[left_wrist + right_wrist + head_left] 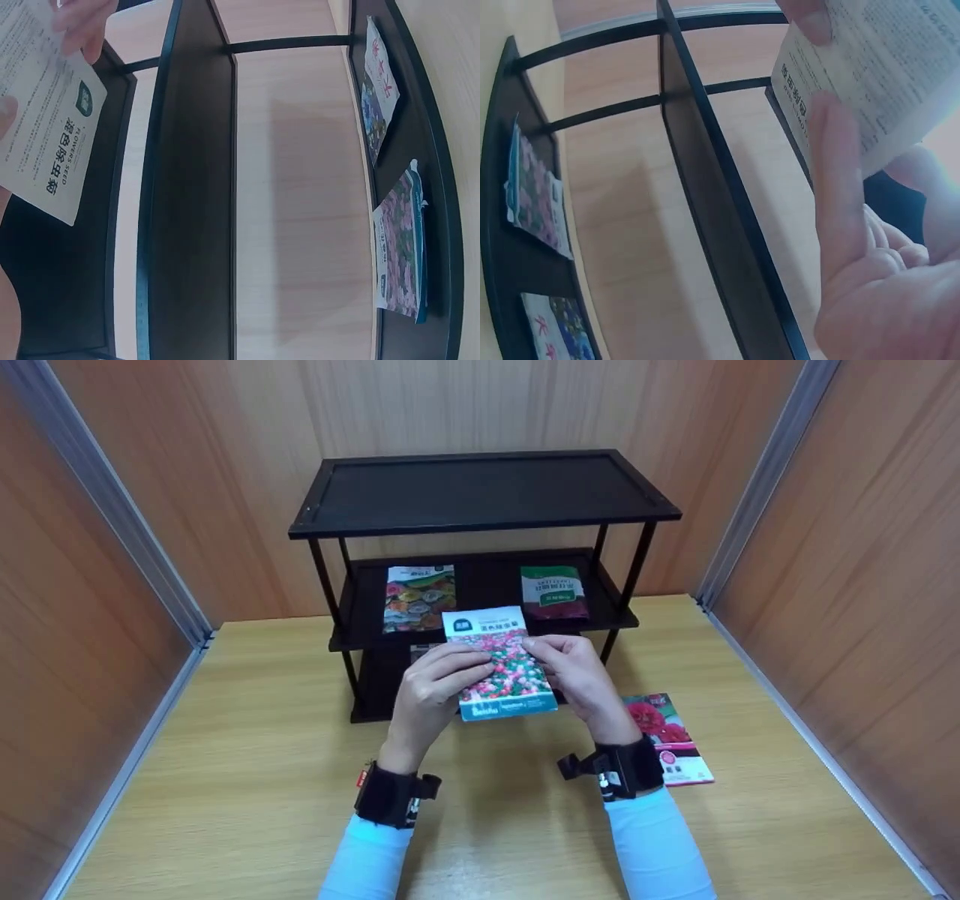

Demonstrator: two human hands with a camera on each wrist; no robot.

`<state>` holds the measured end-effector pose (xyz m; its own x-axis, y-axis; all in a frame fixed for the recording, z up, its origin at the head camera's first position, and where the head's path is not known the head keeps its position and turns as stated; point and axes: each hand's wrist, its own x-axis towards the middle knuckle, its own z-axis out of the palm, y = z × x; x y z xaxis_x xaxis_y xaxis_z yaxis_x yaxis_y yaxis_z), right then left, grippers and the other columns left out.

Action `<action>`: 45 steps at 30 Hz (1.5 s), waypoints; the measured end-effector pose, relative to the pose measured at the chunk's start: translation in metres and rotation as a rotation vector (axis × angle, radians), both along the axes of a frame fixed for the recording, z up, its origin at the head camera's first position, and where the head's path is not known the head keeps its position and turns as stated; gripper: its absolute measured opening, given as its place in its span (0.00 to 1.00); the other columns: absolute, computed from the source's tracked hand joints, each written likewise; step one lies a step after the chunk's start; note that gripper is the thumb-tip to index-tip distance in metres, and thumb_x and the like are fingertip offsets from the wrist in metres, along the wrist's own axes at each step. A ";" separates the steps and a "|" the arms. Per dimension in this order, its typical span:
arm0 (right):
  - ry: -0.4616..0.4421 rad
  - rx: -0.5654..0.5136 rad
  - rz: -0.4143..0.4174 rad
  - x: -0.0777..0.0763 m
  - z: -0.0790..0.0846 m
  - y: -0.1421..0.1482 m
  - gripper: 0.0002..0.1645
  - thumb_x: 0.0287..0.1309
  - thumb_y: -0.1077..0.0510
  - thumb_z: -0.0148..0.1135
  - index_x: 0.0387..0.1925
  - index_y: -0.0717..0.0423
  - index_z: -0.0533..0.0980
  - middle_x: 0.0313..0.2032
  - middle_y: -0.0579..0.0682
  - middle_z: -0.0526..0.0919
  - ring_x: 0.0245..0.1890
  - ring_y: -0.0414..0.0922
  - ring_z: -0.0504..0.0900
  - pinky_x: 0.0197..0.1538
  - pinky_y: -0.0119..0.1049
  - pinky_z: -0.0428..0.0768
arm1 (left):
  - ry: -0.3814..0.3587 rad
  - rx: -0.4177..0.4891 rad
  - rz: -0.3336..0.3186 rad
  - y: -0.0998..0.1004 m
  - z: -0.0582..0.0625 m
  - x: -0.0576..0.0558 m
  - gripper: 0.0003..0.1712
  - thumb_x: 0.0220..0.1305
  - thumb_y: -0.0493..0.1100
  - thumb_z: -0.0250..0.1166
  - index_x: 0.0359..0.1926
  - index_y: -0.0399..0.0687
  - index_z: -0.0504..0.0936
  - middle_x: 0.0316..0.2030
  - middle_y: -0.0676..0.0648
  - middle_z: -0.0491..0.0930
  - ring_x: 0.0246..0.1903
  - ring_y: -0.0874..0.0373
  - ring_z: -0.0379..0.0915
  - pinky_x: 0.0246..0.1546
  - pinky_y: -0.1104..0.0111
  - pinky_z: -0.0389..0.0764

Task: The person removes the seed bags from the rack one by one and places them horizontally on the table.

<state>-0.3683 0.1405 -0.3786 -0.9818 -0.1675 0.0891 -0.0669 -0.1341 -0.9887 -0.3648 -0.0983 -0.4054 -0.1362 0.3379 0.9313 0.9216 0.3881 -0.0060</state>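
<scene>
A flower seed packet [514, 682] with pink blooms and a teal bottom band is held up in front of the black rack, its picture side facing up. My left hand [439, 682] grips its left edge, fingers lying across the front. At the right edge, my right hand [577, 671] pinches it with the thumb on the front. Both wrist views show the printed white back of the packet [52, 112]; in the right wrist view, a finger [836, 165] lies against that side.
The three-tier black rack [480, 495] stands against the wooden back wall. Its middle tier bears a multicoloured flower packet [420, 600] and a green-and-maroon packet [555, 594]. Two packets, one purple-pink [401, 244], one blue-flowered [379, 97], lie on the bottom tier. A red-flower packet [679, 761] lies on the table at right.
</scene>
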 end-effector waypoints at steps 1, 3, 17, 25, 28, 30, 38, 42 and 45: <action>0.001 -0.002 -0.003 0.000 -0.001 0.001 0.19 0.72 0.56 0.64 0.52 0.68 0.82 0.41 0.58 0.90 0.39 0.47 0.90 0.43 0.39 0.88 | 0.002 -0.009 0.001 0.001 -0.001 0.000 0.16 0.63 0.29 0.71 0.49 0.47 0.91 0.49 0.49 0.88 0.52 0.53 0.83 0.60 0.59 0.80; 0.007 -0.004 -0.009 0.000 -0.001 0.003 0.18 0.71 0.57 0.65 0.53 0.68 0.82 0.41 0.58 0.90 0.39 0.47 0.90 0.43 0.40 0.88 | -0.002 -0.023 0.010 0.002 -0.002 0.000 0.16 0.63 0.28 0.71 0.49 0.48 0.91 0.49 0.49 0.88 0.52 0.53 0.83 0.60 0.59 0.80; 0.041 -0.003 -0.061 0.001 0.002 0.011 0.18 0.71 0.58 0.65 0.55 0.66 0.82 0.44 0.59 0.89 0.42 0.50 0.90 0.46 0.43 0.88 | -0.810 0.533 -0.055 -0.009 0.022 0.009 0.20 0.70 0.30 0.65 0.61 0.40 0.82 0.53 0.41 0.85 0.50 0.50 0.84 0.49 0.63 0.86; 0.069 0.030 -0.094 0.002 0.005 0.013 0.18 0.70 0.58 0.66 0.55 0.65 0.82 0.43 0.57 0.90 0.40 0.48 0.90 0.46 0.45 0.88 | -1.373 0.656 -0.189 -0.009 0.035 0.021 0.15 0.72 0.40 0.67 0.55 0.38 0.86 0.42 0.37 0.88 0.36 0.49 0.88 0.39 0.60 0.89; 0.095 0.066 -0.116 0.001 0.004 0.013 0.17 0.70 0.58 0.66 0.54 0.66 0.82 0.40 0.55 0.90 0.36 0.45 0.89 0.43 0.41 0.88 | -1.372 0.661 -0.208 -0.006 0.032 0.021 0.12 0.71 0.37 0.67 0.52 0.37 0.87 0.39 0.38 0.88 0.32 0.51 0.87 0.36 0.61 0.89; 0.108 0.088 -0.134 0.000 0.004 0.013 0.16 0.69 0.59 0.66 0.52 0.67 0.82 0.38 0.54 0.90 0.34 0.43 0.88 0.40 0.38 0.88 | -1.362 0.668 -0.217 -0.004 0.030 0.021 0.11 0.71 0.36 0.67 0.50 0.37 0.88 0.38 0.37 0.88 0.30 0.51 0.87 0.35 0.61 0.89; 0.100 0.220 -0.141 0.001 0.006 0.015 0.12 0.68 0.61 0.67 0.49 0.64 0.83 0.37 0.56 0.90 0.33 0.45 0.88 0.38 0.39 0.88 | -1.339 0.641 -0.150 0.005 0.021 0.017 0.09 0.66 0.34 0.71 0.47 0.37 0.89 0.40 0.39 0.88 0.33 0.51 0.87 0.36 0.62 0.89; 0.076 0.327 -0.125 0.001 0.006 0.024 0.12 0.69 0.60 0.66 0.50 0.63 0.83 0.41 0.56 0.88 0.37 0.45 0.87 0.43 0.41 0.88 | -1.345 0.611 -0.117 0.013 0.015 0.015 0.08 0.65 0.33 0.72 0.45 0.37 0.89 0.38 0.40 0.88 0.34 0.51 0.87 0.36 0.61 0.89; 0.055 0.375 -0.110 0.001 0.006 0.035 0.14 0.71 0.61 0.64 0.53 0.62 0.82 0.46 0.57 0.87 0.41 0.47 0.87 0.47 0.44 0.88 | -1.355 0.589 -0.112 0.020 0.009 0.014 0.07 0.65 0.32 0.71 0.44 0.36 0.89 0.37 0.40 0.88 0.35 0.51 0.87 0.36 0.61 0.89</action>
